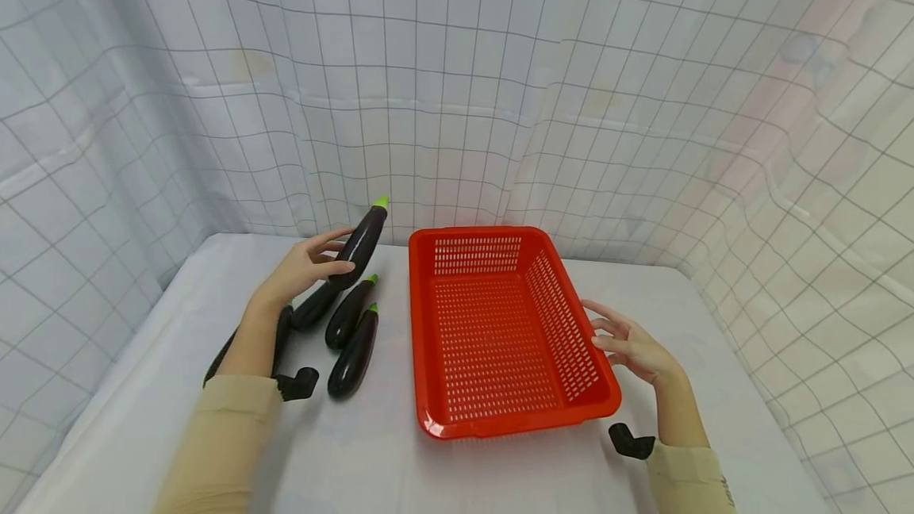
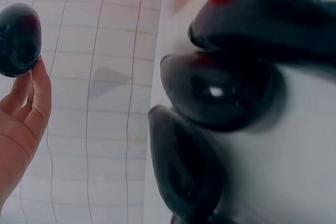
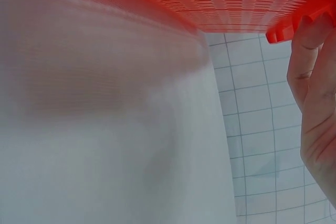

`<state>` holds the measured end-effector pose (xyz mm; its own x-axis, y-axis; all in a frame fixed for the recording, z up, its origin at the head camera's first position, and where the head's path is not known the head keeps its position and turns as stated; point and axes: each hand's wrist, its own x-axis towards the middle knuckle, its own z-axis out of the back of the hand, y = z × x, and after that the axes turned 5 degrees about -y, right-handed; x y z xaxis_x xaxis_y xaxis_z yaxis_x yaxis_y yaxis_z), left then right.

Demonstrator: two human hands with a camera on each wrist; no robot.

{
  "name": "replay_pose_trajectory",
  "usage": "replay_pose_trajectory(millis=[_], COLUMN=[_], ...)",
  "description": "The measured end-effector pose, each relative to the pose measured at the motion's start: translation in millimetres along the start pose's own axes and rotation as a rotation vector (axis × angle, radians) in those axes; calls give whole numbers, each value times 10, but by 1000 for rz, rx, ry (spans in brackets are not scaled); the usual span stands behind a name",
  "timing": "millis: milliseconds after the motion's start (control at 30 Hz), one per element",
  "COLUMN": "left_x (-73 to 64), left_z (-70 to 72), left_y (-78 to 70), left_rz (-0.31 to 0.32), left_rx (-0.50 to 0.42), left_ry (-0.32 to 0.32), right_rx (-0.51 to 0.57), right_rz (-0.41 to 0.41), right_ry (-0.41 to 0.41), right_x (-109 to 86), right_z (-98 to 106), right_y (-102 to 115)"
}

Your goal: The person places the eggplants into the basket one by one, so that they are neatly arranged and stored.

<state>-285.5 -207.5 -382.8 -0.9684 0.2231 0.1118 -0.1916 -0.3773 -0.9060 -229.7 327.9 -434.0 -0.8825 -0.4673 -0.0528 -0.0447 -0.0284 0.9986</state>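
My left hand (image 1: pixel 303 264) grips a dark purple eggplant (image 1: pixel 362 240) near its rounded lower end, fingers behind and thumb in front. Its green stem end points up and away. In the left wrist view, the rounded end of this eggplant (image 2: pixel 21 40) shows above the fingertips. Below the hand, several more eggplants (image 1: pixel 355 354) lie on the white table, some partly hidden by the left forearm. On the right, a red perforated plastic basket (image 1: pixel 421 331) has nothing in it. My right hand (image 1: pixel 635 347) holds its right rim, with bent fingertips at the edge in the right wrist view.
White cloth covers the table (image 1: pixel 357 458). A white curtain with a grid pattern (image 1: pixel 457 101) hangs close behind the table and along both sides. Black straps (image 1: pixel 298 384) with small protruding parts sit at both wrists, by the beige sleeves.
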Motion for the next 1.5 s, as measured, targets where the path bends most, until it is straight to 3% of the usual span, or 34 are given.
replay_pose_trajectory(millis=[333,533,700,833,1000,1267,1367,1500], left_x=[366,557,692,780,857,888,906,929], left_z=[-354,-583,-773,-940,-1168,-1473,-1562,-1651], left_y=[-153,-279,-368,-436,-495,-452,-428,-390], left_rz=[9,-39,-116,-219,-317,-500,-528,-524], left_rx=[-11,27,103,278,579,998,1123,1198], left_ry=[61,102,143,152,160,202,241,293], right_rx=[21,16,2,-3,19,31,31,42], right_rz=[9,2,-10,-15,8,16,14,13], right_ry=[13,4,-7,-8,15,25,22,19], right_x=[7,14,17,19,16,11,5,-4], right_z=[-3,-15,-22,-25,-18,-3,2,10], right_y=[-6,-2,-5,-10,-14,-33,-36,-36])
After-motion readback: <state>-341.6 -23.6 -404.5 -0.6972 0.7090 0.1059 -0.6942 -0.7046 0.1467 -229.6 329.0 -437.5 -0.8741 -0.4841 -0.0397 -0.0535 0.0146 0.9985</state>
